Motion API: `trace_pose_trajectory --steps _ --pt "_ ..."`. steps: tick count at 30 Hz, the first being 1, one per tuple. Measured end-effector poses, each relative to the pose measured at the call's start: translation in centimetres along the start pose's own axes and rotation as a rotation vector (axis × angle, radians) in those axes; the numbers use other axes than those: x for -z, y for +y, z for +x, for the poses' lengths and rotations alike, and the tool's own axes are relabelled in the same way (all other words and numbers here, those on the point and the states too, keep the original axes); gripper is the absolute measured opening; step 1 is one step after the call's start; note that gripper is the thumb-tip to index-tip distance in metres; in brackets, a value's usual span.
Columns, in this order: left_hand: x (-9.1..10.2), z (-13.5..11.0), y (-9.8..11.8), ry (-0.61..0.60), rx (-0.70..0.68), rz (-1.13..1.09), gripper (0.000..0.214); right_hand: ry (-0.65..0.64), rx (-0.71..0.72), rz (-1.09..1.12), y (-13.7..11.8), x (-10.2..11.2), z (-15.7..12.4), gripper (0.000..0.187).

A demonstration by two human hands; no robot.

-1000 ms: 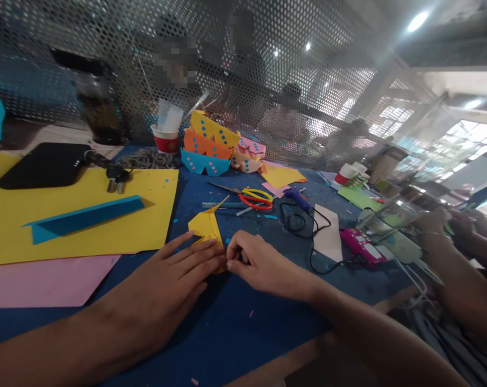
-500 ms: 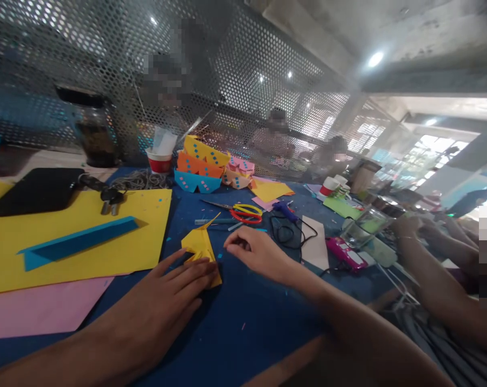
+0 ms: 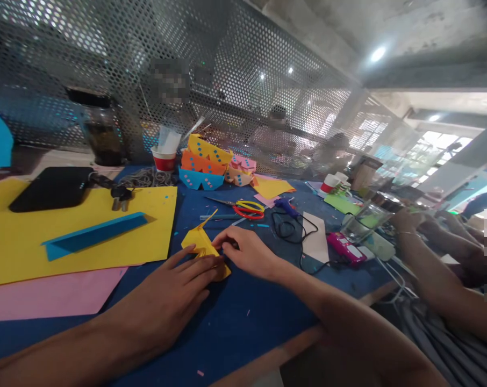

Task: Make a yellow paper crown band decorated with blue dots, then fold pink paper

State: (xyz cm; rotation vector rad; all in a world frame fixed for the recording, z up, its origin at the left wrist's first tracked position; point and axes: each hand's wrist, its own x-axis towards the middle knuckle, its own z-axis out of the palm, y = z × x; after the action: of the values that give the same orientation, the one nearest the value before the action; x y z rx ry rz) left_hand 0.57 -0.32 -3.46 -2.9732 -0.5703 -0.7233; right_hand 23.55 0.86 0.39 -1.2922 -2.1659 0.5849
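Handling one yellow paper [image 3: 198, 239]: two hands [image 3: 169, 295]

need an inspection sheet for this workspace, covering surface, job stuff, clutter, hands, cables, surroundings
Surface: blue tabletop, small paper scraps scattered on it
Job's things: folded yellow paper, partly covered by the left hand
Clutter: scissors beyond the folded yellow paper; folded blue strip and keys on a yellow sheet; red-and-white cup; lidded jar
Hands: left hand spread on the folded yellow paper; right hand with fingertips at its edge, grip unclear
Cables: black cable looped beside the glue gun; white cable at right
Surroundings: perforated screen behind; another person's arm at right
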Motion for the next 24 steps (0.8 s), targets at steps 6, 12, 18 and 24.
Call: trace_pose_trajectory --steps 6,12,18,24 --pt "-0.2 -0.1 -0.6 -0.032 0.059 -0.029 0.044 0.166 0.028 -0.509 1.8 4.1 2.0 0.024" --pt "0.0 -0.2 -0.5 -0.024 0.037 -0.044 0.044 0.051 -0.169 -0.695 5.1 6.9 6.0 0.030" --pt "0.3 0.1 0.0 -0.070 0.070 -0.048 0.043 -0.169 -0.281 -0.682 5.7 7.5 8.3 0.026" --pt "0.9 0.3 0.2 -0.101 0.074 -0.087 0.040 -0.221 -0.322 -0.600 6.1 8.7 9.2 0.034"
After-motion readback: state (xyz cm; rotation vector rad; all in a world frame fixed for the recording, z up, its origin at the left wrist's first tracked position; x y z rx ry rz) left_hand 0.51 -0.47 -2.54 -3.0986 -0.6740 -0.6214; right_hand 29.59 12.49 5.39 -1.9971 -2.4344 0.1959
